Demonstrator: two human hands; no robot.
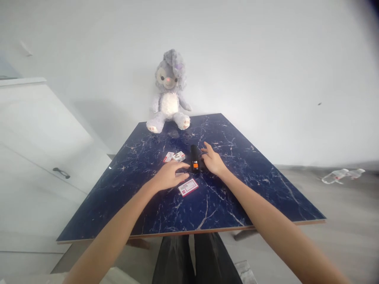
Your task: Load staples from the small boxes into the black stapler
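Observation:
A small black device with an orange spot lies near the middle of a dark blue marbled table. My right hand rests against its right side, fingers curled round it. My left hand lies palm down just left of the device, fingertips reaching toward it and fingers loosely together. A red and white box lies flat right below my left hand. Two more small red and white boxes sit just beyond my left hand.
A grey plush rabbit sits at the table's far edge against a white wall. A white cabinet with a dark handle stands to the left. A clear plastic bottle lies on the floor at right. My dark-trousered legs show under the near edge.

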